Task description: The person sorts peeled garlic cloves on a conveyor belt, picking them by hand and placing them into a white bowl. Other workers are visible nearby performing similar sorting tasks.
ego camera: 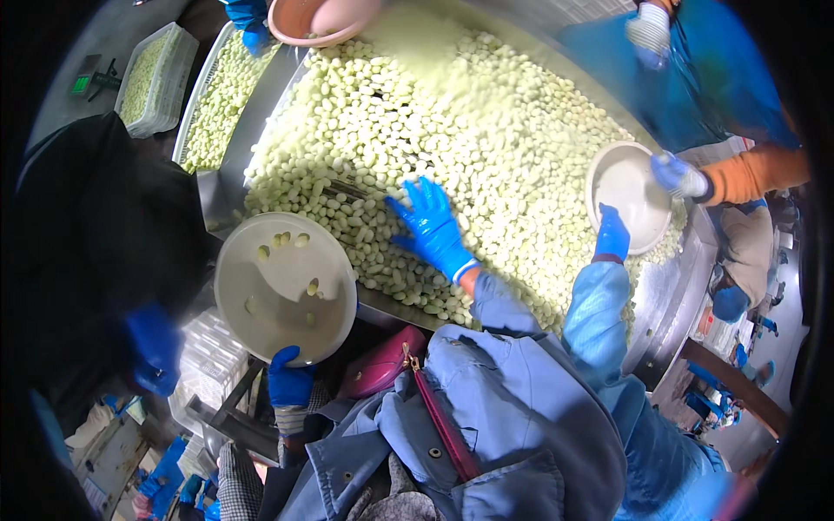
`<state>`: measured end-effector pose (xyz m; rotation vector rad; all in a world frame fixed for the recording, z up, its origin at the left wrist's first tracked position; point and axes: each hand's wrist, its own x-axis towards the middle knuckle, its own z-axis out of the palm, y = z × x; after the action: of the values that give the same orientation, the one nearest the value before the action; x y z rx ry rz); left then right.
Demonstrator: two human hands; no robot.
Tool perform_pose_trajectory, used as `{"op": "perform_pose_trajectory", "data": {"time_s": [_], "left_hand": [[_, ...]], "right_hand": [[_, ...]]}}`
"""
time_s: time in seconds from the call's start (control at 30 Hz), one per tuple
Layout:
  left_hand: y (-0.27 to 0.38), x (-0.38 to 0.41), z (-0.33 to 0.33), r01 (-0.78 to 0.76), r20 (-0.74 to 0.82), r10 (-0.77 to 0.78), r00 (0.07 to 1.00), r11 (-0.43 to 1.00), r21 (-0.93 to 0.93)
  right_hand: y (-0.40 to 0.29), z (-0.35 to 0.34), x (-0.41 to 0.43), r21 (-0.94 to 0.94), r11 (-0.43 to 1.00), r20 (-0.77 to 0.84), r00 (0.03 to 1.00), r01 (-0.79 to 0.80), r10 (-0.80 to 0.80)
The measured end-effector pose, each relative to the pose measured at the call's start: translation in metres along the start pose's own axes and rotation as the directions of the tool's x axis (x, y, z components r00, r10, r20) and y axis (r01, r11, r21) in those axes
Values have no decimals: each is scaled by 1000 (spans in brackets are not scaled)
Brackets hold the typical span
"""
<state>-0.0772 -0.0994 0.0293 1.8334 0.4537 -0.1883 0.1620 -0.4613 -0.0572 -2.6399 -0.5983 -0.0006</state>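
Observation:
In a blue glove, my right hand (432,228) rests palm down with spread fingers on a broad heap of pale green, grape-like oval fruits (384,124). It grips none that I can see. Dark gaps in the heap show just left of its fingertips. My left hand (290,379), gloved in blue with a striped knit cuff, holds the near rim of a large off-white bowl (284,325). The thumb lies over the rim; the other fingers are hidden. Several yellowish-green fruits lie scattered in this bowl, which is partly shaded.
A metal table (677,286) bears the heap. At right, a co-worker's gloved hand (612,233) and another person's hand (681,176) touch a white bowl (629,195). A pink bowl (319,19) and fruit-filled crates (187,140) stand beyond. A dark-clothed person (104,247) is at left.

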Motion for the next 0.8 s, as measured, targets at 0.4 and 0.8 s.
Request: {"op": "perform_pose_trajectory", "data": {"time_s": [0.4,0.8], "left_hand": [[21,14,4,441,99,-534,840,564,-698],[14,11,-6,447,74,-507,859,671,-592]], "right_hand": [[-24,-41,22,-173,973,129,976,-153,177],[53,15,-26,-141,986,4,996,-91,92]]}}
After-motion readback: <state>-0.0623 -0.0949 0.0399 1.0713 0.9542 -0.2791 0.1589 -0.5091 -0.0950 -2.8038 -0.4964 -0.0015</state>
